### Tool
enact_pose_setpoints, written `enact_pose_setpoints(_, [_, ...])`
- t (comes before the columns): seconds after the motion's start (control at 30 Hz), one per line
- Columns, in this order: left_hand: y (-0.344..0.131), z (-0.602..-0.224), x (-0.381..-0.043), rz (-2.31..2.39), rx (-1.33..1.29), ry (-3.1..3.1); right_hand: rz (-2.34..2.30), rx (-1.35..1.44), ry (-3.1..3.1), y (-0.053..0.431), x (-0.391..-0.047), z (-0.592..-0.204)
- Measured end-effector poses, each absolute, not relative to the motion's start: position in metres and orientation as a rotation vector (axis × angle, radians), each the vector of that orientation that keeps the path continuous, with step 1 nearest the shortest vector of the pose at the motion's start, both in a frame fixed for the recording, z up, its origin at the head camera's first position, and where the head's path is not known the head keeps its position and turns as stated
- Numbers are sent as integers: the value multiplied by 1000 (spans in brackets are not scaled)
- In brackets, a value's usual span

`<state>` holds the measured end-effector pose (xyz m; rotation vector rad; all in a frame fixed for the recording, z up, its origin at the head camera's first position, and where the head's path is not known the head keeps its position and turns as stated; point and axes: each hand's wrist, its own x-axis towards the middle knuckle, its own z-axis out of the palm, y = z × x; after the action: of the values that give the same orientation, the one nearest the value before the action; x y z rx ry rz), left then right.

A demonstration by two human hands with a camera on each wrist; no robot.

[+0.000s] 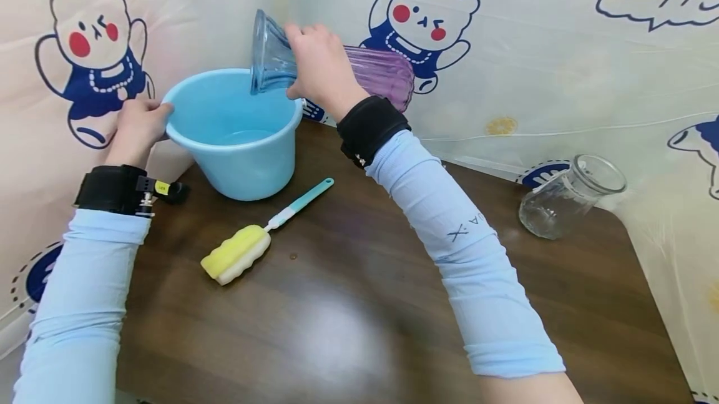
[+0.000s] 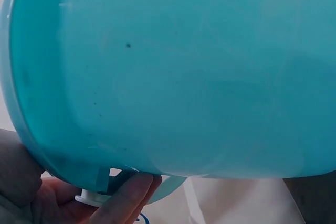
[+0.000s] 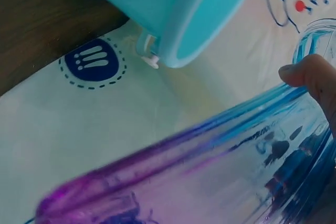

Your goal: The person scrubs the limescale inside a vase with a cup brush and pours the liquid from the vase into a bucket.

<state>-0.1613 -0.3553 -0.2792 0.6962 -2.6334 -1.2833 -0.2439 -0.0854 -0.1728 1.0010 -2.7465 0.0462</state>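
In the head view, the right grip [image 1: 321, 67] hid the middle of the purple-and-blue vase [image 1: 382, 70], whose mouth end covered part of the far rim of the bucket [image 1: 247, 170]. Some fingers of the left grip [image 1: 137, 123] were out of sight behind the rim. A brown spot [image 1: 293, 256] on the worktop [image 1: 359, 304] was too small to identify, and letters [image 1: 457, 233] on the right sleeve [image 1: 483, 285] were hard to read. The left wrist view cut off the bucket above and at right; its dark specks [image 2: 128, 45] were indistinct. In the right wrist view, the bottom edge cropped the vase.
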Motion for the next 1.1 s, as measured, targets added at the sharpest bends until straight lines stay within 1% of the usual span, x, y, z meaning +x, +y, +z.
enact_pose_setpoints(0.13, [-355, -278, -161, -1292, 696, -2627, -110, 1049, -2672, -93, -243, -178])
enact_pose_setpoints(0.43, [-353, -278, -161, -1285, 714, -2642, -267, 1115, -2501, -101, -249, -188])
enact_pose_setpoints(0.7, [-354, -278, -160, -1330, 719, -2614, -297, 1146, -2399, -113, -249, -196])
enact_pose_setpoints(1.1, [-354, -277, -160, -1343, 748, -2622, -467, 1185, -2285, -120, -247, -203])
